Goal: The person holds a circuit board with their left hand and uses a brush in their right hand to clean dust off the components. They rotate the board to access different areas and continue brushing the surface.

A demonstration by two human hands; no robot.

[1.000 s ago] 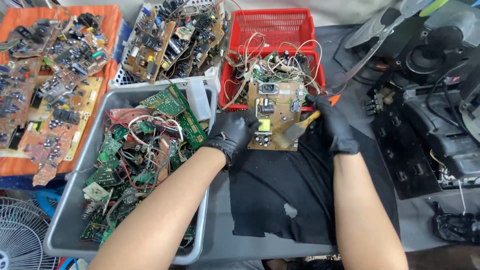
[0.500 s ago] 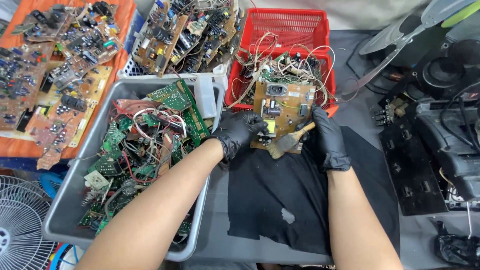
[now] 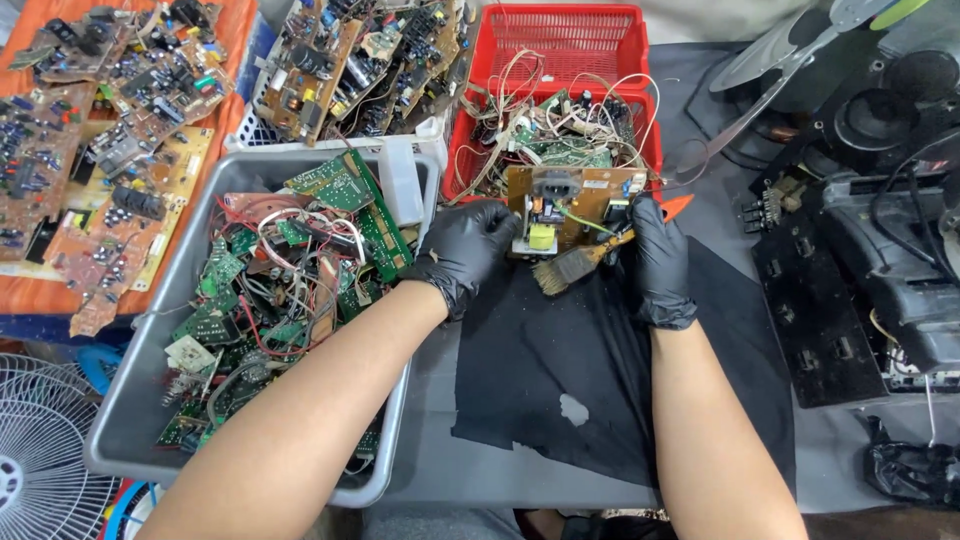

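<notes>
Nearest, a black cloth (image 3: pixel 600 370) spread on the grey desk (image 3: pixel 760 200), marked with a pale spot. Above it, held up between both gloved hands, a brown circuit board (image 3: pixel 575 205) carrying a yellow block, a white part and a green-yellow wire. Left hand (image 3: pixel 470 250) closed on the board's left edge, fingers curled round it. Right hand (image 3: pixel 655 255) at the board's right edge, gripping a small wooden-handled brush (image 3: pixel 575 265) whose bristles point down-left, just below the board. To the left, a grey tub (image 3: pixel 130 420) full of green boards and tangled wires. Beyond the hands, a red basket (image 3: pixel 560 40) holding more boards and loose wires. Further left, brown boards (image 3: pixel 90 130) on orange sheeting.
</notes>
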